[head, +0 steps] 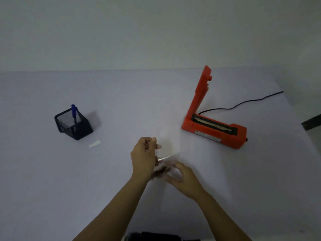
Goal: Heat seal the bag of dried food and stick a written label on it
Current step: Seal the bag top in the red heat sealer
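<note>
A clear plastic bag (169,145) is held above the table, with brownish dried food (162,171) blurred at its lower end. My left hand (145,157) pinches the bag's left edge between thumb and fingers. My right hand (184,180) curls around the bag's lower part with the food. An orange heat sealer (215,131) stands to the right with its arm raised open. A small white label (94,144) lies on the table at the left, in front of a black mesh pen holder (73,125) with a blue pen (73,111) in it.
The sealer's black cord (243,103) runs back right across the white table (52,180). A dark object (311,123) sits at the right edge and another dark shape (156,236) at the bottom.
</note>
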Available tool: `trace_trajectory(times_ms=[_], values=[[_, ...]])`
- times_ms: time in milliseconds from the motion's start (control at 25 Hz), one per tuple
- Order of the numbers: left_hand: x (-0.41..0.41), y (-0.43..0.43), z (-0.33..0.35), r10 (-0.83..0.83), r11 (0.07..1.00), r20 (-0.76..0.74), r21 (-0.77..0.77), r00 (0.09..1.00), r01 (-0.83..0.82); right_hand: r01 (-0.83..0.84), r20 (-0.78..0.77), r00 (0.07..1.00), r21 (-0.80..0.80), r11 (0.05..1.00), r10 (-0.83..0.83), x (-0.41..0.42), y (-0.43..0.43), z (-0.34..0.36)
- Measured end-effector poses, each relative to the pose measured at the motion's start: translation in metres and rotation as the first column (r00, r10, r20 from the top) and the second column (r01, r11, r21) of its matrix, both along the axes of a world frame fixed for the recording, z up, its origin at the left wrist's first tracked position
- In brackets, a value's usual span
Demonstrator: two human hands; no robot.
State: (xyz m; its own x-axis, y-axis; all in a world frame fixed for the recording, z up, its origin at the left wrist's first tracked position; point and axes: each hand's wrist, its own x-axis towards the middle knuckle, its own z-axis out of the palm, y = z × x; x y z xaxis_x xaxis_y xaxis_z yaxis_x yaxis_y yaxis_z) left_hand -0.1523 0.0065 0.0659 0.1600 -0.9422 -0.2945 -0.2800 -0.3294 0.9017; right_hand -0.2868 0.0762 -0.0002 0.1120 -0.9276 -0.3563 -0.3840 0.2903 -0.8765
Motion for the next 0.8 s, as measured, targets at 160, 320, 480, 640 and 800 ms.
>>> trace_trajectory(times_ms=[160,320,480,640,800], values=[[0.031,-0.017,-0.016,0.004,0.999,-0.056,0.032,0.998,-0.003,0.048,0.060,0.997,0.063,0.997,-0.052,0.036,0.009,-0.004],[0.039,-0.040,-0.048,-0.215,0.977,0.102,0.029,0.971,0.213,0.182,-0.085,0.980,0.055,0.982,-0.177,0.038,0.025,-0.011],[0.030,-0.049,-0.076,-0.326,0.944,0.342,0.075,0.881,0.321,0.297,-0.227,0.933,0.041,0.954,-0.280,0.014,0.030,-0.013],[0.027,-0.047,-0.089,-0.333,0.943,0.339,0.113,0.880,0.313,0.190,-0.409,0.893,-0.032,0.981,-0.187,0.006,0.029,-0.014],[0.029,-0.046,-0.083,-0.308,0.951,0.342,0.114,0.888,0.287,0.175,-0.428,0.881,-0.096,0.980,-0.200,0.006,0.025,-0.006]])
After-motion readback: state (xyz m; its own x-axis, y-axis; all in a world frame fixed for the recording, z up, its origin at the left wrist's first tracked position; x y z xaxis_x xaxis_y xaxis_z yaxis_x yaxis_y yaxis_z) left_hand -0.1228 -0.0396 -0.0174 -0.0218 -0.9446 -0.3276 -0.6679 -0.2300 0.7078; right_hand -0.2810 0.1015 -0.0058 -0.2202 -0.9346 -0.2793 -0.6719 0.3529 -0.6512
